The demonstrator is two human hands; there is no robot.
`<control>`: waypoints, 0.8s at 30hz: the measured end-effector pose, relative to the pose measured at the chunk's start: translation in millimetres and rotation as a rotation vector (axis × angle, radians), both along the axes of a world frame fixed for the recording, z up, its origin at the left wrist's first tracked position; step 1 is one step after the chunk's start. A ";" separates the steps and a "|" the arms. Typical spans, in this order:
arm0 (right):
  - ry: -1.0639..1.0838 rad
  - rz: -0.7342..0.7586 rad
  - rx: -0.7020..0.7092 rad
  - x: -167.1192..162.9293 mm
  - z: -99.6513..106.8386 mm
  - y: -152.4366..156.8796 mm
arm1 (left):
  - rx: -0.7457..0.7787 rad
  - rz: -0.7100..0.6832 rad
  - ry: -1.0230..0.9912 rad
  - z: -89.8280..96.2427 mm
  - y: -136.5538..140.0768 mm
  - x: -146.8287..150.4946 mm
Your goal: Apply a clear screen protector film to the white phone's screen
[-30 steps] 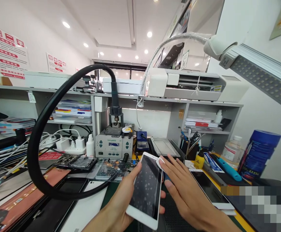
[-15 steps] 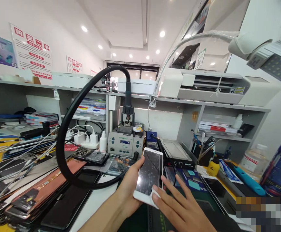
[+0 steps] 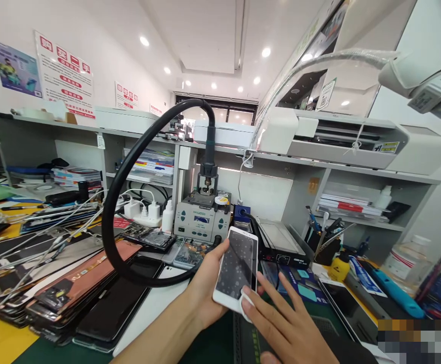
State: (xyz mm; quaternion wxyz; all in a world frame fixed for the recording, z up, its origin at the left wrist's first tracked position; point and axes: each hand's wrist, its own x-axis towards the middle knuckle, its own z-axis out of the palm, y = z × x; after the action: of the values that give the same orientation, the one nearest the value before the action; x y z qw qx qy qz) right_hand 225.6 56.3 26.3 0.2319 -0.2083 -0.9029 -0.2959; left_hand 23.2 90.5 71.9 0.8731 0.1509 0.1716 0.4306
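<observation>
A white smartphone (image 3: 238, 265) is tilted upright in my left hand (image 3: 205, 293), whose thumb lies along its left edge while the other fingers go behind it. Pale spots and smudges cover its dark screen. My right hand (image 3: 287, 321) is at the phone's lower right corner with several fingers stretched and apart. Under its fingertips a small white pad (image 3: 245, 306) is pressed against the bottom edge; whether it is cloth or paper I cannot tell. Behind the phone stands a hot-air rework station (image 3: 201, 222), its thick black hose (image 3: 108, 227) looping to the left.
Stacked phone parts (image 3: 87, 275) and loose white cables fill the left. To the right lie another phone (image 3: 345, 303), a yellow bottle (image 3: 339, 267) and a turquoise tool (image 3: 398, 293). A flat heating plate (image 3: 281, 240) sits behind my hands. Shelves (image 3: 376, 172) line the back.
The view has swung slightly left, so the surroundings sit further right in the picture. My left hand still holds the phone, and my right fingers keep the white pad at its lower corner.
</observation>
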 end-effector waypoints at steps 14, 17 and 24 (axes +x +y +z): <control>-0.061 -0.019 0.087 -29.5 -16.5 6.3 | 0.012 -0.036 -0.122 -11.1 -10.6 4.4; -0.065 -0.016 0.076 -34.8 -14.4 7.9 | 0.015 -0.038 -0.124 -13.3 -12.8 5.5; -0.034 0.010 0.183 -40.4 -11.6 2.0 | 0.084 -0.127 -0.178 -14.9 -7.9 -1.5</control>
State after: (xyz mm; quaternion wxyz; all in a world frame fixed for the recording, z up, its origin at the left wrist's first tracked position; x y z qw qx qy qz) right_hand 185.2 58.3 14.7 0.2361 -0.1769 -0.8768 -0.3796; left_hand 21.6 82.6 57.0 0.9033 0.1590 0.0655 0.3931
